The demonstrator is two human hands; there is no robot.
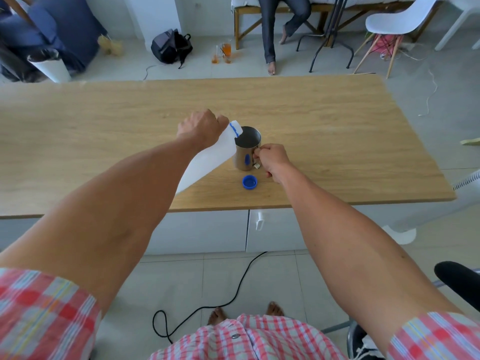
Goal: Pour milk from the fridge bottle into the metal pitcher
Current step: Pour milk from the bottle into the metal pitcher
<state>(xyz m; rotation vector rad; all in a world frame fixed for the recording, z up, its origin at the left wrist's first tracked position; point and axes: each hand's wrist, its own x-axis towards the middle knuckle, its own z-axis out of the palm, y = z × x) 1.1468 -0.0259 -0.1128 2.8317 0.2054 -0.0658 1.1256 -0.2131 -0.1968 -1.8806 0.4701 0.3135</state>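
A white plastic milk bottle (207,159) is tilted to the right, its blue-ringed open neck resting over the rim of the metal pitcher (245,149). My left hand (201,129) grips the bottle near its neck, from above. The pitcher stands upright on the wooden table (324,141), and my right hand (272,159) is closed on its handle at the right side. The bottle's blue cap (250,182) lies open side up on the table just in front of the pitcher. No milk stream is visible.
The table's near edge runs just in front of the cap. A black cable (233,289) lies on the floor by my feet. Behind the table a seated person (283,24), a backpack (171,46), drinks on the floor (223,51) and a white chair (397,24).
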